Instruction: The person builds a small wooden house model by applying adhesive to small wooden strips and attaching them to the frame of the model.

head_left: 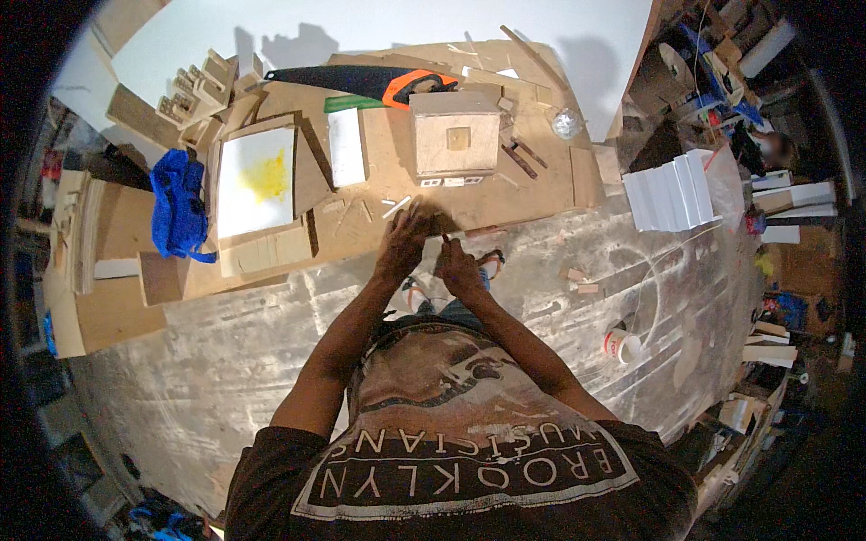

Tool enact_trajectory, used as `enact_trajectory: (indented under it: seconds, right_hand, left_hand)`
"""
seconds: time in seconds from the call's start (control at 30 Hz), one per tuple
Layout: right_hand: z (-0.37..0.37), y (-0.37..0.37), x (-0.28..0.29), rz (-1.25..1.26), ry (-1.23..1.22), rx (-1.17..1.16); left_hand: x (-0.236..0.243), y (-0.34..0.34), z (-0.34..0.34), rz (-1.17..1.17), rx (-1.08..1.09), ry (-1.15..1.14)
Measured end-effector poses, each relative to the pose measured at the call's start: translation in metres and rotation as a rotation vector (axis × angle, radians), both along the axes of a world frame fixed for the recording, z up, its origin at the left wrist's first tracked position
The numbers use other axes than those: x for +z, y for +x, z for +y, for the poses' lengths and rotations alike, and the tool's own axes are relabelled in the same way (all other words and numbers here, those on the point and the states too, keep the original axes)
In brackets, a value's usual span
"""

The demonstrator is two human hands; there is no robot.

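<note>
At the table's near edge, my left hand (402, 240) lies with its fingers stretched forward over the brown tabletop. A thin white strip (396, 207) rests beside its fingertips. Just to the right, my right hand (459, 269) is closed around something slim and dark, with only a short end showing; its kind is too small to tell. Dark shadow covers the spot between the hands. Beyond them stands a small wooden box-like model (433, 144), with a square piece on top and a row of small white window shapes along its near side.
A handsaw (338, 78) with an orange handle lies at the back. Left are a yellow-stained white board (257, 180), a blue cloth-like bundle (179, 203) and stacked wood pieces (203, 90). White panels (669, 192) lean right; a paper cup (621, 346) is on the floor (541, 361).
</note>
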State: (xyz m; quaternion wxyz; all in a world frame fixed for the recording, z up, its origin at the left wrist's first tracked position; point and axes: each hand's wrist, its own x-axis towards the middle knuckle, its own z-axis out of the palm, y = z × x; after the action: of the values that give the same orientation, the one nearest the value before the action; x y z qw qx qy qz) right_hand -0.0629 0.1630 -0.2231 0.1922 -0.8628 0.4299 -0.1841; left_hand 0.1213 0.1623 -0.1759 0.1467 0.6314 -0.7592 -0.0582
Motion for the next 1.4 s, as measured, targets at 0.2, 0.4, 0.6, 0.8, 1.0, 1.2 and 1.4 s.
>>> enact_trajectory:
  seconds: [0.2, 0.4, 0.6, 0.8, 1.0, 1.2, 1.4]
  right_hand:
    - [0.002, 0.005, 0.014, 0.066, 0.082, -0.049]
    - [-0.004, 0.001, 0.012, 0.235, -0.238, 0.075]
    - [-0.004, 0.001, -0.007, 0.311, 0.055, -0.024]
    - [-0.001, 0.005, 0.016, 0.368, -0.098, -0.006]
    - [-0.004, 0.004, 0.022, 0.328, 0.137, 0.01]
    - [-0.007, 0.004, 0.018, 0.472, 0.06, 0.091]
    - [-0.007, 0.012, 0.016, 0.276, 0.229, -0.057]
  left_hand:
    - [-0.003, 0.003, 0.0, 0.084, -0.026, -0.008]
    - [-0.003, 0.007, -0.004, 0.157, -0.046, -0.043]
    - [-0.01, 0.012, -0.006, 0.169, -0.114, -0.078]
    - [-0.019, 0.02, -0.008, 0.272, -0.092, -0.063]
    - [-0.005, 0.017, -0.012, 0.236, -0.082, -0.056]
    - [-0.015, 0.007, -0.015, 0.378, -0.011, -0.165]
    - [-0.012, -0.009, -0.018, 0.332, 0.143, -0.23]
